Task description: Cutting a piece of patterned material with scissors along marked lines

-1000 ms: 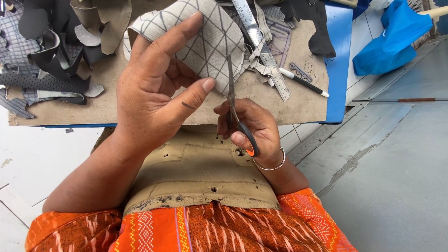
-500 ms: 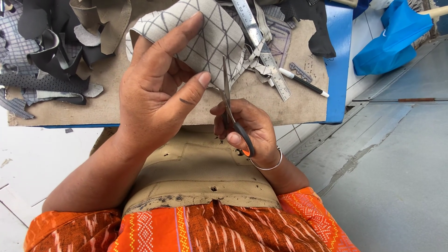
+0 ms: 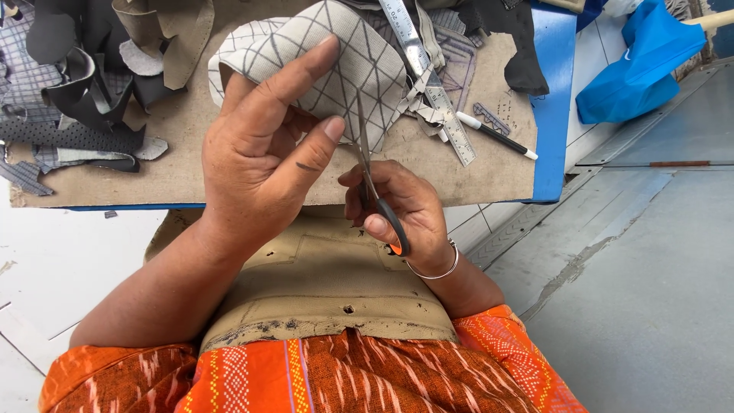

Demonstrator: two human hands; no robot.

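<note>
Hands cut a patterned cloth piece
Left hand [image 3: 264,153] pinches the cloth piece [image 3: 336,61]; right hand [image 3: 397,210] grips scissors [image 3: 375,191]. A ruler [image 3: 428,80] and pen [image 3: 497,136] lie at two o'clock, dark scraps [image 3: 76,115] at ten.

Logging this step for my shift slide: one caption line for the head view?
Left hand holds patterned fabric while right hand works scissors at its edge.
</note>
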